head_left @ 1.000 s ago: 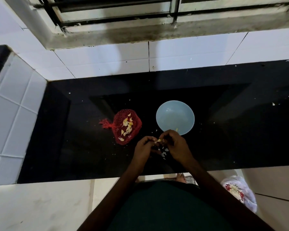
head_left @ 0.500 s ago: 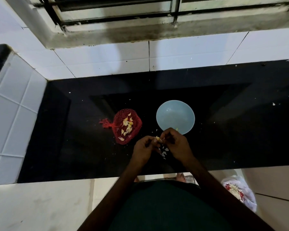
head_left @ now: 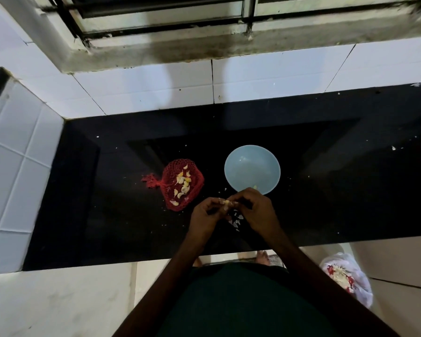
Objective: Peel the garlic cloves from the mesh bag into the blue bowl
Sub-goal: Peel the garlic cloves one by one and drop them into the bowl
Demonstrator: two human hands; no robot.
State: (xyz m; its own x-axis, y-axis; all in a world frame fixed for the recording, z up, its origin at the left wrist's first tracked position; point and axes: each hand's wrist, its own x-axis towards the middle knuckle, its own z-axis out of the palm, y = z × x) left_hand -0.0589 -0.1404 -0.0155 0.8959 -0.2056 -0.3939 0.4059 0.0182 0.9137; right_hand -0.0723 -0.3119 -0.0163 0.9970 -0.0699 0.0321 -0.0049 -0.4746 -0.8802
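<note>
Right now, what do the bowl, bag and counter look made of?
Blue bowl: likely plastic, with a uniform pale colour and a soft sheen.
Mesh bag: red netting, probably synthetic. The open weave shows the cloves, and one end has a knotted tuft.
Counter: polished black stone, possibly granite, glossy with dim reflections.

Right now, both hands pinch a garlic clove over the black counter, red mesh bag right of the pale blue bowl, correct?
No. The head view shows the red mesh bag left of the round pale blue bowl. The left hand and right hand do pinch the garlic clove above the black counter.
</note>
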